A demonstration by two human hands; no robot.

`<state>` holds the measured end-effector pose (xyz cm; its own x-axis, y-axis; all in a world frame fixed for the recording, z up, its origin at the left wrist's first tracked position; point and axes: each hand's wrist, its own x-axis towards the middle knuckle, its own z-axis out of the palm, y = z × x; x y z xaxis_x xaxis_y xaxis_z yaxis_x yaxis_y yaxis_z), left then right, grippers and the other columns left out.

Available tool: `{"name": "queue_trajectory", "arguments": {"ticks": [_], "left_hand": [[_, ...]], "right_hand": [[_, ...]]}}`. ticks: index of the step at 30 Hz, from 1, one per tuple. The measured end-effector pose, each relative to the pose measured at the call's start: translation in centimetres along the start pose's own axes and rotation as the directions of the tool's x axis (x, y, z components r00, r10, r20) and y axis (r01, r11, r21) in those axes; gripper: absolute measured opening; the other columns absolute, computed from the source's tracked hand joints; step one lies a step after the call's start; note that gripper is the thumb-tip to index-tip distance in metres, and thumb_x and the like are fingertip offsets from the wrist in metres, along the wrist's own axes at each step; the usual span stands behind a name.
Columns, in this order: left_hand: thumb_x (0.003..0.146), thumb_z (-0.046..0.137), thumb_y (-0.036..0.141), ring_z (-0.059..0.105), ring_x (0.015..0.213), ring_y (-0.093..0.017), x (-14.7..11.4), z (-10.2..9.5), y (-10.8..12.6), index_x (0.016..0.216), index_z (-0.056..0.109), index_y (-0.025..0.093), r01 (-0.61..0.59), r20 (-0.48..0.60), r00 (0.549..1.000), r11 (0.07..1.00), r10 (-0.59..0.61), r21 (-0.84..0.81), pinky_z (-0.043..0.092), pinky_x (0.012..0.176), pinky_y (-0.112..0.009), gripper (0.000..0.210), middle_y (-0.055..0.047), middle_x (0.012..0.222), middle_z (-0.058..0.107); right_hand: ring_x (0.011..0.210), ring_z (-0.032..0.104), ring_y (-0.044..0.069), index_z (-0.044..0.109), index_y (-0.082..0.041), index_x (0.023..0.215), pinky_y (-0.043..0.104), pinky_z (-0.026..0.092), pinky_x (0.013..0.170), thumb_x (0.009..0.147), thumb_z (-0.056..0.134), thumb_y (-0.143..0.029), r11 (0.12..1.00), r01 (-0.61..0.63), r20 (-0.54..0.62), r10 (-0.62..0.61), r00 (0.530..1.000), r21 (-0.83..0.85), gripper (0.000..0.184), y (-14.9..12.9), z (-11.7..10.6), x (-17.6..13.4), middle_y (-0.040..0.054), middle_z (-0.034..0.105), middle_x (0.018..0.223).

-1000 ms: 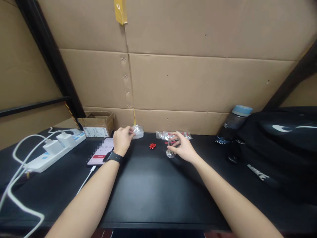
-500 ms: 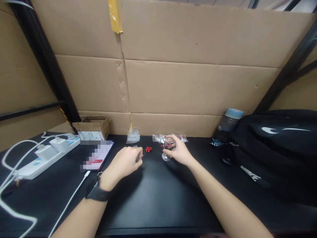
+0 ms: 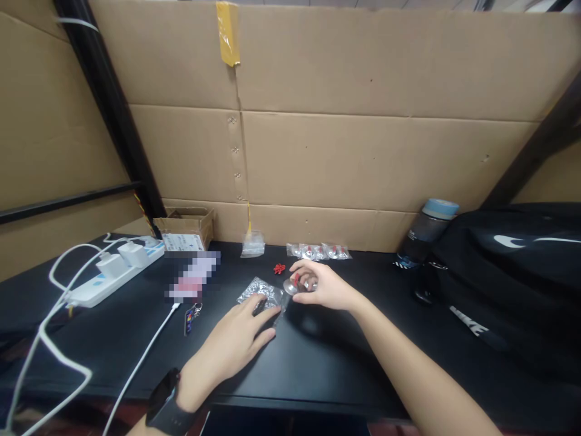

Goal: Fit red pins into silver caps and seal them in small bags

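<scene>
My left hand (image 3: 242, 336) lies with its fingers spread on a crinkled clear plastic bag (image 3: 258, 288), touching its near edge. What the bag contains is hard to make out. Curled around clear suction cups (image 3: 289, 287) is my right hand (image 3: 324, 284), held just above the black table, right of the bag. A bit of red shows among the cups, and the fingers partly hide them. Beyond the bag sits a small cluster of red pieces (image 3: 279, 269). Farther back, several clear packets (image 3: 320, 251) with red and clear parts lie in a row.
At the back are a small clear bag (image 3: 253, 244) and an open cardboard box (image 3: 188, 227). A power strip (image 3: 86, 293), a blurred-out phone (image 3: 200, 272), a white cable (image 3: 145, 357) and a keychain (image 3: 189, 321) lie left. A bottle (image 3: 422, 233) and black bag (image 3: 512, 284) stand right.
My left hand has moved nearer and opened from a pinch onto the plastic bag, which now lies flat in view. My right hand still holds the suction cups. The view has shifted slightly.
</scene>
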<state>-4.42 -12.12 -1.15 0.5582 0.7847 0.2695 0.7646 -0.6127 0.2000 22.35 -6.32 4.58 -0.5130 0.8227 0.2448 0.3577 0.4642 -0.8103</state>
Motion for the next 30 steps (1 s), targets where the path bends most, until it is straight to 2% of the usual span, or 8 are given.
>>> {"name": "queue_trajectory", "arguments": {"ticks": [3, 6, 11, 15, 18, 23, 30], "left_hand": [[0.101, 0.046, 0.048, 0.048, 0.135, -0.032, 0.2, 0.0, 0.4, 0.143, 0.053, 0.041, -0.003, 0.001, 1.000, 1.000, 0.003, 0.006, 0.042, 0.111, -0.051, 0.043, -0.007, 0.148, 0.050], [0.102, 0.041, 0.048, 0.038, 0.142, -0.034, 0.2, 0.0, 0.4, 0.146, 0.049, 0.043, -0.012, 0.021, 1.000, 1.000, 0.011, 0.018, 0.036, 0.112, -0.056, 0.044, -0.007, 0.153, 0.046], [0.104, 0.034, 0.047, 0.037, 0.143, -0.033, 0.0, 0.3, 0.3, 0.150, 0.041, 0.045, 0.023, 0.071, 0.997, 1.000, -0.022, -0.019, 0.039, 0.108, -0.055, 0.046, -0.006, 0.160, 0.038], [0.105, 0.033, 0.045, 0.036, 0.143, -0.032, 0.0, 0.3, 0.2, 0.149, 0.045, 0.043, 0.014, 0.070, 0.997, 0.999, -0.011, -0.043, 0.038, 0.109, -0.055, 0.045, -0.006, 0.161, 0.037], [0.105, 0.033, 0.044, 0.036, 0.143, -0.031, 0.0, 0.0, 0.4, 0.147, 0.045, 0.047, -0.002, 0.081, 0.997, 0.998, 0.007, -0.057, 0.038, 0.108, -0.054, 0.044, -0.003, 0.161, 0.037], [0.105, 0.034, 0.044, 0.036, 0.143, -0.031, -0.1, -0.2, 0.7, 0.147, 0.047, 0.047, -0.049, 0.090, 0.994, 0.995, 0.057, -0.091, 0.039, 0.109, -0.053, 0.044, -0.003, 0.160, 0.040], [0.105, 0.035, 0.046, 0.035, 0.144, -0.032, -0.1, -0.3, 0.9, 0.148, 0.045, 0.047, -0.055, 0.097, 0.993, 0.995, 0.063, -0.087, 0.037, 0.110, -0.054, 0.044, -0.003, 0.160, 0.038]], "right_hand": [[0.081, 0.064, 0.015, 0.060, -0.024, 0.119, 0.027, 0.052, 0.071, 0.068, 0.086, -0.031, 0.999, -0.027, 0.097, 0.030, 0.995, -0.030, 0.057, -0.6, 0.3, -0.3, 0.0031, 0.071, 0.099], [0.078, 0.064, 0.015, 0.062, -0.025, 0.116, 0.027, 0.051, 0.071, 0.067, 0.087, -0.031, 0.985, -0.033, 0.087, 0.049, 0.995, -0.171, 0.055, -0.4, 0.7, -0.4, 0.0002, 0.071, 0.091], [0.072, 0.065, 0.016, 0.065, -0.024, 0.110, 0.026, 0.050, 0.070, 0.066, 0.088, -0.030, 0.944, -0.018, 0.092, 0.051, 0.994, -0.328, 0.050, 0.4, 1.2, -0.4, -0.0017, 0.070, 0.082], [0.073, 0.065, 0.017, 0.068, -0.023, 0.101, 0.026, 0.048, 0.068, 0.067, 0.088, -0.035, 0.930, -0.030, 0.069, 0.059, 0.996, -0.367, 0.041, 0.4, 1.3, -0.4, -0.0006, 0.070, 0.080], [0.074, 0.065, 0.018, 0.069, -0.023, 0.093, 0.026, 0.047, 0.068, 0.068, 0.088, -0.038, 0.926, -0.029, 0.065, 0.058, 0.996, -0.376, 0.036, 0.6, 1.4, -0.2, -0.0005, 0.070, 0.079], [0.071, 0.062, 0.016, 0.069, -0.022, 0.098, 0.025, 0.045, 0.065, 0.066, 0.089, -0.039, 0.928, -0.041, 0.051, 0.064, 0.997, -0.372, 0.042, 1.1, 1.8, 0.2, -0.0014, 0.067, 0.078], [0.074, 0.060, 0.015, 0.069, -0.022, 0.099, 0.026, 0.046, 0.071, 0.065, 0.091, -0.034, 0.916, 0.030, 0.050, -0.011, 0.999, -0.399, 0.042, 1.0, 2.7, 0.4, -0.0008, 0.064, 0.085]]}}
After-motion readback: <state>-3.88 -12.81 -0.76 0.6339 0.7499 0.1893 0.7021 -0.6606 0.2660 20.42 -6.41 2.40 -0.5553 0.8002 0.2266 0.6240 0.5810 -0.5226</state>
